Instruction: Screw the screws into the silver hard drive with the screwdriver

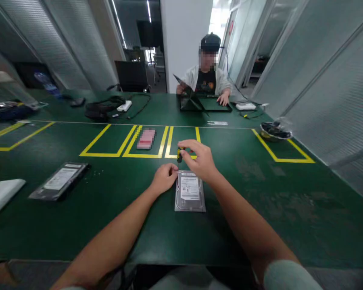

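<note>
A silver hard drive (190, 204) with a white label lies flat on the green table in front of me. My right hand (201, 159) is above its far edge, thumb and fingers pinching the short yellow-and-black handle of a screwdriver (179, 155). The screwdriver stands upright, its thin shaft pointing down at the drive's far left corner. By that same corner is my left hand (164, 178), fingers curled and thumb close to the shaft's tip. What the left fingers hold, if anything, is too small to tell.
Another hard drive in a clear bag (60, 180) lies to the left, near a white object (4, 195). Yellow tape outlines mark the table; one holds a pink blurred item (146, 139). A bowl (275, 132) stands at right. Across, a person (210, 76) uses a laptop (193, 98).
</note>
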`<state>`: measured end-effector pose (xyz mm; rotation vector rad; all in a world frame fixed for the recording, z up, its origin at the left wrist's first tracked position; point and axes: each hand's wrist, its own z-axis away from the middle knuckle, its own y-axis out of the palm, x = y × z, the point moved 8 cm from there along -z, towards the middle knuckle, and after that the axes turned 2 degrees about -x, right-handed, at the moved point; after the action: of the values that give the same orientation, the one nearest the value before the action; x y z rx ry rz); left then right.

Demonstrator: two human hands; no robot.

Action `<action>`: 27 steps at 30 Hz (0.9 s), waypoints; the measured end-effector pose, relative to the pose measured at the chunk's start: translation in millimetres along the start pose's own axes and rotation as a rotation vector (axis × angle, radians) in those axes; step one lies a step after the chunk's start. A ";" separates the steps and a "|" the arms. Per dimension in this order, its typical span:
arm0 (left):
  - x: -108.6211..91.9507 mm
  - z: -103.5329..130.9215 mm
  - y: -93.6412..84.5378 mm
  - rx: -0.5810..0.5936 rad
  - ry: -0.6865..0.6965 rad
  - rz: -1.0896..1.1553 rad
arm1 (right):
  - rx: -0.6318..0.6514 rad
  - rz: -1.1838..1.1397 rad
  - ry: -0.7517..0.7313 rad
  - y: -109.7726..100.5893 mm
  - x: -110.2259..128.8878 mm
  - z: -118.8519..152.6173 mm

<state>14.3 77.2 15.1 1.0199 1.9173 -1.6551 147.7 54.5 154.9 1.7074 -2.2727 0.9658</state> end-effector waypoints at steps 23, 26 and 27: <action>-1.4 0.1 -3.0 0.002 -0.010 0.006 | 0.015 0.029 0.036 0.4 -3.9 0.4; -1.2 -0.1 -3.1 0.003 -0.009 0.004 | -0.014 0.026 0.065 -1.5 -5.2 -0.1; -1.1 -0.2 -3.0 0.004 -0.008 0.005 | -0.026 0.030 0.075 -2.5 -5.9 -0.3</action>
<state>12.8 77.0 18.0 1.0170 1.9059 -1.6581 151.9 59.0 153.4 1.6035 -2.2596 0.9852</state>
